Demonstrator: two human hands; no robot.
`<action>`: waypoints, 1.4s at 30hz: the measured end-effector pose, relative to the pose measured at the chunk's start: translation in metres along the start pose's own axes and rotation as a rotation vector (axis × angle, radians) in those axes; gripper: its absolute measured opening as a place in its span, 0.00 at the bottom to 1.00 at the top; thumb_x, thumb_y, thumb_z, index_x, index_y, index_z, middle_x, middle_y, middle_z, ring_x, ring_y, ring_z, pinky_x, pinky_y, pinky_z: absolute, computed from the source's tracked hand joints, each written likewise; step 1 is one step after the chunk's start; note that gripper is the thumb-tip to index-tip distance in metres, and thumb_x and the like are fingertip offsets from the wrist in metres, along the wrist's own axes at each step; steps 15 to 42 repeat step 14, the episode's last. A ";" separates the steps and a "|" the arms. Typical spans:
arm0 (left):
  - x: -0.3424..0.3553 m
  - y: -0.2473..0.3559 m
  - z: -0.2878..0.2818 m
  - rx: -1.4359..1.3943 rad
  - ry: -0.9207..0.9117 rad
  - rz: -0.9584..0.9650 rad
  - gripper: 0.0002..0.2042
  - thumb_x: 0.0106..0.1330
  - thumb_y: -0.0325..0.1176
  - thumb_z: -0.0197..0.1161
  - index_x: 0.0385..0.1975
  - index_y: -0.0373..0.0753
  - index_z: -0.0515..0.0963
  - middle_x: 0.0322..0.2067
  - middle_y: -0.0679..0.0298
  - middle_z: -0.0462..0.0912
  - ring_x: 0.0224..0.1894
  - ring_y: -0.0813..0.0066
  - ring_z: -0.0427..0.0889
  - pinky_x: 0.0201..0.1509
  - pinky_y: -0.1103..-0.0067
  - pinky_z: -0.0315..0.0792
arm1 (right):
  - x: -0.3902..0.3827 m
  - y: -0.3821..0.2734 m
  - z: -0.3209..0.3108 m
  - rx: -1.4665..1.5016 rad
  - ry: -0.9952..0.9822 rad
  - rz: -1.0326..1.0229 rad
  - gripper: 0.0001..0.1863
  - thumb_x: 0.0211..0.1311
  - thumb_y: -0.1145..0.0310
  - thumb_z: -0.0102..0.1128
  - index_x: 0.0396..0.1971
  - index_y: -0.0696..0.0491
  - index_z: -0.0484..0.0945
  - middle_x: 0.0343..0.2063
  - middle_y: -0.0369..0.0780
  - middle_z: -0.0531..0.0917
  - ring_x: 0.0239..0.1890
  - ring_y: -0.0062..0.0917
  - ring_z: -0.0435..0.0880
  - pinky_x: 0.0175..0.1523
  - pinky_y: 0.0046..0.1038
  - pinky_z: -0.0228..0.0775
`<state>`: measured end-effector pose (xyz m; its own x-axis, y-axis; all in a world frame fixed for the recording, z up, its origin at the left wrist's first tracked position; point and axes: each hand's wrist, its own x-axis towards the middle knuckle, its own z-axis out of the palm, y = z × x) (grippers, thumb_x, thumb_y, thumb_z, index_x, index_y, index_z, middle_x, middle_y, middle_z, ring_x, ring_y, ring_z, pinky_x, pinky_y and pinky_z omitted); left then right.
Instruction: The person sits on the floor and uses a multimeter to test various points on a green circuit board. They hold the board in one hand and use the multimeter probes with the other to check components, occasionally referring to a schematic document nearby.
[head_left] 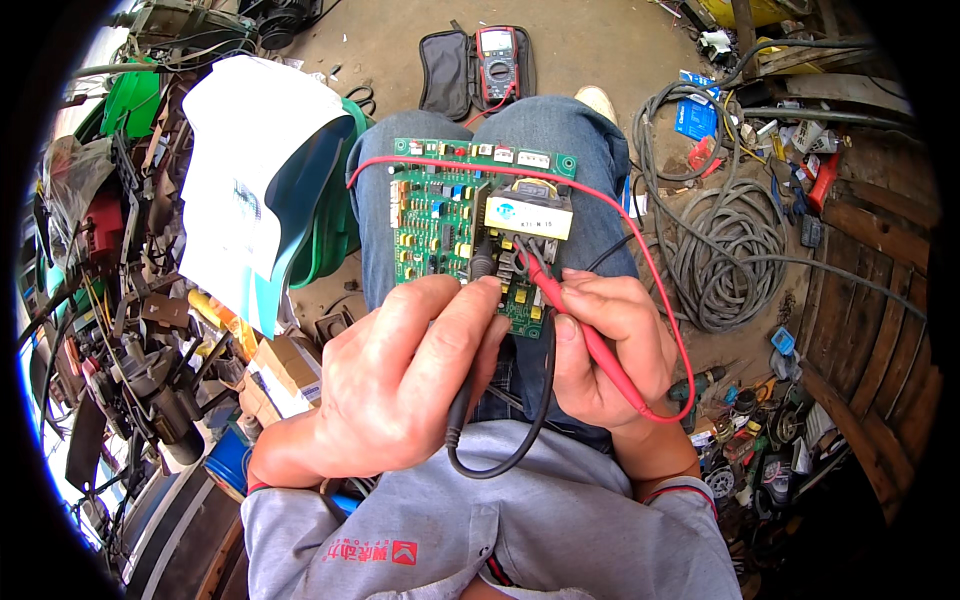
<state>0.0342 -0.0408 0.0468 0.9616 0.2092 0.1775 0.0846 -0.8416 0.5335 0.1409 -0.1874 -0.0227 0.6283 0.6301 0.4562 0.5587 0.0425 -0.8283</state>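
Note:
Across my jeans-clad thighs lies a green circuit board (425, 215) packed with small components and a transformer (530, 216) with a yellow-white label. My left hand (405, 370) is closed around a black test probe (457, 410), its upper end showing at the fingertips over the board's middle. In my right hand (625, 350) a red test probe (597, 352) is pinched, its front end at the parts just below the transformer. The probe tips' exact contact points cannot be made out. Beyond my knees a red and grey multimeter (498, 68) lies in its opened black case (447, 75).
Coiled grey cable (725, 255) lies on the floor at right, beside wooden planks (870, 330). A white sheet (235, 170) hangs over a green chair (335, 225) at left. Scrap metal, a cardboard box (283, 372) and a drill (700, 385) crowd both sides.

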 end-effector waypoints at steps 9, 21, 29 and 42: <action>-0.002 0.000 0.004 -0.041 -0.008 -0.076 0.17 0.51 0.17 0.65 0.43 0.28 0.75 0.36 0.48 0.77 0.34 0.57 0.81 0.35 0.73 0.76 | -0.001 -0.003 0.001 -0.042 -0.010 0.003 0.11 0.50 0.79 0.62 0.34 0.64 0.74 0.26 0.46 0.80 0.26 0.36 0.82 0.36 0.32 0.80; -0.005 -0.002 0.010 -0.056 0.019 -0.064 0.18 0.51 0.17 0.66 0.43 0.28 0.75 0.38 0.48 0.77 0.37 0.57 0.81 0.37 0.74 0.76 | 0.000 -0.003 0.002 -0.068 -0.023 -0.002 0.11 0.50 0.78 0.63 0.34 0.64 0.75 0.27 0.46 0.80 0.27 0.36 0.82 0.36 0.32 0.80; -0.005 -0.002 0.010 -0.056 0.019 -0.064 0.18 0.51 0.17 0.66 0.43 0.28 0.75 0.38 0.48 0.77 0.37 0.57 0.81 0.37 0.74 0.76 | 0.000 -0.003 0.002 -0.068 -0.023 -0.002 0.11 0.50 0.78 0.63 0.34 0.64 0.75 0.27 0.46 0.80 0.27 0.36 0.82 0.36 0.32 0.80; -0.005 -0.002 0.010 -0.056 0.019 -0.064 0.18 0.51 0.17 0.66 0.43 0.28 0.75 0.38 0.48 0.77 0.37 0.57 0.81 0.37 0.74 0.76 | 0.000 -0.003 0.002 -0.068 -0.023 -0.002 0.11 0.50 0.78 0.63 0.34 0.64 0.75 0.27 0.46 0.80 0.27 0.36 0.82 0.36 0.32 0.80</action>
